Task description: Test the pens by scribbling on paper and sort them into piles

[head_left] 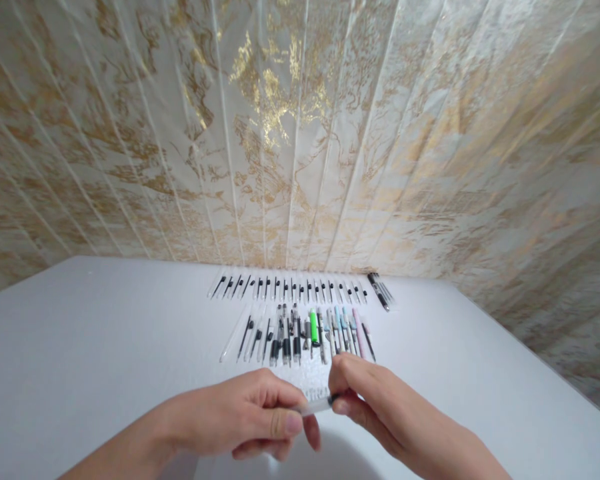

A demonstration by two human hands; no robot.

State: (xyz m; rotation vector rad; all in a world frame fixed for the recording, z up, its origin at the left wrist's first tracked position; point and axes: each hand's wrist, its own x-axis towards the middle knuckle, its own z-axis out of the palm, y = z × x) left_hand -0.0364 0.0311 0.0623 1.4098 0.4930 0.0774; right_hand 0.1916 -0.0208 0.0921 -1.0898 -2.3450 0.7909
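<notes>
Near the front of the white table, a translucent pen barrel [316, 405] spans the gap between both hands. My left hand [260, 415] pinches its left end between thumb and fingers. At the other end, my right hand [367, 400] has its fingertips closed on the dark tip of the same pen; those fingertips hide part of it. Just beyond the hands lies a row of mixed pens, among them a bright green highlighter [314, 327], a pink pen [358, 332] and several clear pens with black grips [287, 337].
Farther back, a second row holds several clear pen parts with black pieces [285, 289]. To its right lies a small group of black pens [379, 292]. A pleated curtain with gold patterns [280, 133] hangs behind the white table [105, 347].
</notes>
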